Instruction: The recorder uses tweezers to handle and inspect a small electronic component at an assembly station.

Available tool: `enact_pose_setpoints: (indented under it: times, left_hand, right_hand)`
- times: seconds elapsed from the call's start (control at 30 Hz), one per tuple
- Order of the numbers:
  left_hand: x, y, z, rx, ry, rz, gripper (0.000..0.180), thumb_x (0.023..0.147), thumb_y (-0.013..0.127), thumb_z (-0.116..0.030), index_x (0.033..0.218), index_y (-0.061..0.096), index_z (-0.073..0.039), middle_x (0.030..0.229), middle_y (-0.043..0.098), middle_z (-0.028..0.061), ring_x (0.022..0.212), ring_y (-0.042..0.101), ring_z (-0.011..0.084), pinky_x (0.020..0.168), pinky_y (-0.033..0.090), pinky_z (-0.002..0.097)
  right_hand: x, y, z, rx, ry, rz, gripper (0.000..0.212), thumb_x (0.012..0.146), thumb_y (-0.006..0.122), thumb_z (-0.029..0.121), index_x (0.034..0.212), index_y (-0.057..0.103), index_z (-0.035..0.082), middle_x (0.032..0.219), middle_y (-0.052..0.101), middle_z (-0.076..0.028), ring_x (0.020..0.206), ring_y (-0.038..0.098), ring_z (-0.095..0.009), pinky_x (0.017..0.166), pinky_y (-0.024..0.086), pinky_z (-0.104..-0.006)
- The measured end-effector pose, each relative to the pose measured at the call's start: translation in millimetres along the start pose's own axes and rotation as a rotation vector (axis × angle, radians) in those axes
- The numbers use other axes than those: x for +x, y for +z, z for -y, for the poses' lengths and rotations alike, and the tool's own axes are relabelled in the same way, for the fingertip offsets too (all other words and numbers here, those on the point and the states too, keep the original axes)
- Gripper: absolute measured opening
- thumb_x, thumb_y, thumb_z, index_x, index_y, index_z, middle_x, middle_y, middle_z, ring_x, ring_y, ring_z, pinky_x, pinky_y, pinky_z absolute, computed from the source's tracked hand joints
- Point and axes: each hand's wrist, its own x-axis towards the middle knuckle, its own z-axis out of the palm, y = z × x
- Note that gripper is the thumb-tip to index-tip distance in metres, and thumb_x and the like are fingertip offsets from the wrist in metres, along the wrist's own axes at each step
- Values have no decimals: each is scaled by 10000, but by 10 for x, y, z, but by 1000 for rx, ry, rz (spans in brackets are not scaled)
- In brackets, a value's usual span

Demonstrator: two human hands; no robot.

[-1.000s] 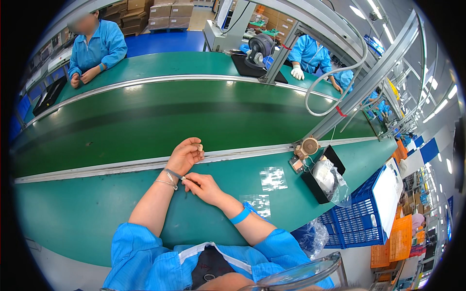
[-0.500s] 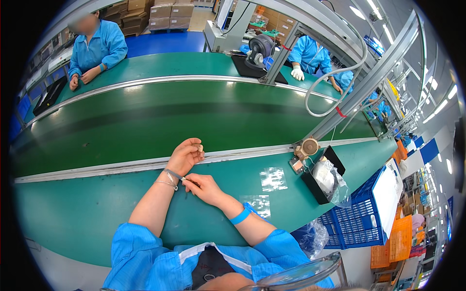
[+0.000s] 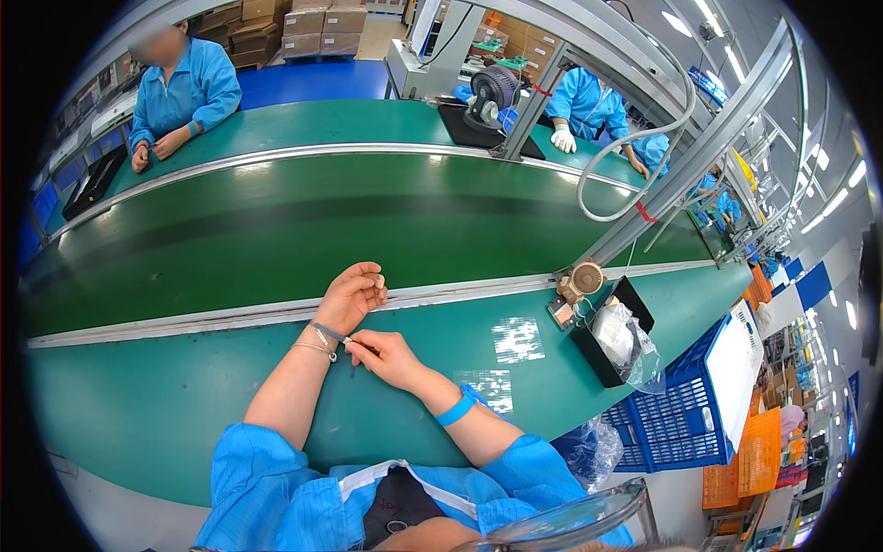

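Note:
My left hand [image 3: 351, 299] is raised over the pale rail, palm turned up, with its fingers loosely bent and apart. Something pale covers a fingertip, perhaps a finger cot; I see nothing else in that hand. Around the left wrist run a grey strap [image 3: 328, 332] and a thin silver bracelet [image 3: 317, 347]. My right hand [image 3: 388, 357] is closed in a pinch on the strap's end, just beside the left wrist. A small dark bit shows under its fingertips, too small to name. A blue band [image 3: 455, 410] circles my right wrist.
A green conveyor belt [image 3: 276, 230] runs beyond the rail. Right of my hands are shiny patches [image 3: 518, 341], a small brown round fan-like device [image 3: 585, 279], a black box [image 3: 598, 357] with clear plastic bags and a blue crate [image 3: 676, 419]. Co-workers [image 3: 189, 87] sit across the belt.
Both hands hold nearly the same pose. A small dark speck on the conveyor belt has shifted slightly left.

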Motion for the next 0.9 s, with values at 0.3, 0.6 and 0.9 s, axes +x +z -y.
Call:
enact_pose_setpoints:
  times: [0.3,0.6,0.9]
  left_hand:
    - [-4,7,0,5,2,3,183,803,489,-14,980,523,-42,808,556,55,738,541,179,723,468,316]
    - [-16,24,-4,5,4,4,177,808,487,-14,978,524,-48,809,553,49,743,540,177,728,465,313]
    - [-6,2,2,0,4,5,183,812,484,-16,989,523,-41,813,555,55,743,543,181,726,469,317]
  right_hand:
    - [-4,3,34,34,-33,-11,149,870,575,167,919,619,33,666,610,-53,603,588,-134,546,451,-261]
    - [-9,21,-11,-10,-43,7,140,859,588,172,894,629,42,660,610,-51,586,587,-133,533,448,-260]
    - [-5,17,-29,12,-43,-8,147,871,572,164,905,623,30,661,609,-55,588,583,-136,535,448,-265]
